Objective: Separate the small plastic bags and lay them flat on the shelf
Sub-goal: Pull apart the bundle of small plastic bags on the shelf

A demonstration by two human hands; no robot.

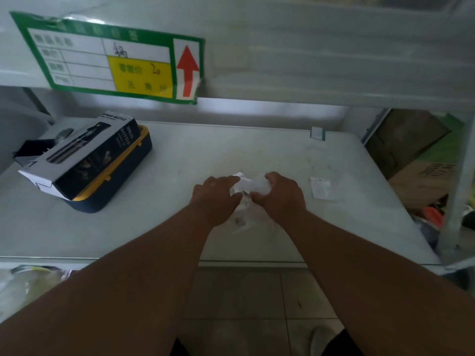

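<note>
A crumpled bunch of small clear plastic bags (pixel 248 187) lies at the middle of the pale grey shelf (pixel 180 227). My left hand (pixel 214 199) grips its left side and my right hand (pixel 281 196) grips its right side, fingers pinched into the plastic. More clear plastic (pixel 243 222) trails toward me beneath my wrists, with small dark bits inside. One small bag (pixel 321 188) lies flat on the shelf, just right of my right hand and apart from it.
A dark spray bottle box (pixel 84 155) rests on a navy and yellow case (pixel 110 194) at the shelf's left. A green price sign (pixel 113 60) hangs from the upper shelf. A small tag (pixel 317 133) stands at the back edge. Cardboard boxes (pixel 421 181) sit to the right.
</note>
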